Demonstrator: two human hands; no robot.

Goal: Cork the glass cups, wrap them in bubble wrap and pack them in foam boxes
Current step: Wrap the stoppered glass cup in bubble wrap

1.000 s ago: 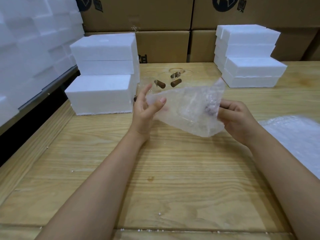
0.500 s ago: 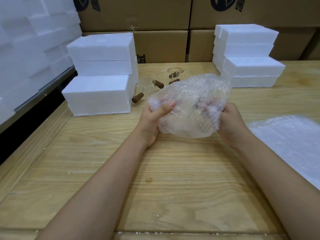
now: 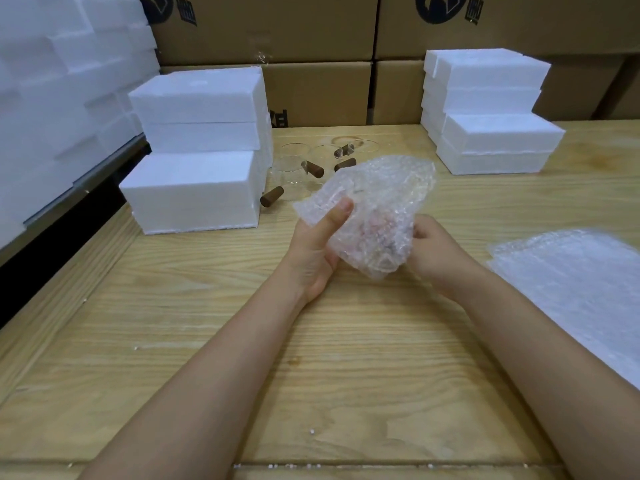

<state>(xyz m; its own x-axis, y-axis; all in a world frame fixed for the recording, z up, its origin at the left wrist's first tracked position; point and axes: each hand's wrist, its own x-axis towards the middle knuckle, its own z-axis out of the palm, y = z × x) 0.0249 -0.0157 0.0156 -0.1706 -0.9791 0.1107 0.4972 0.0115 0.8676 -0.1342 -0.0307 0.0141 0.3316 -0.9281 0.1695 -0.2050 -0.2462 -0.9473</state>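
A glass cup swaddled in bubble wrap [image 3: 374, 216] is gripped above the wooden table [image 3: 311, 358] by the left hand [image 3: 317, 247] and right hand [image 3: 438, 251], a light, fragile, slippery bundle judged best held around its padded middle.

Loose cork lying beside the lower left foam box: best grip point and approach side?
Pinch the cork across its middle, coming from above. It lies on its side on the table, so both long flanks are exposed; the foam box crowds its left end and glass cups stand close behind, making a sideways approach likely awkward.
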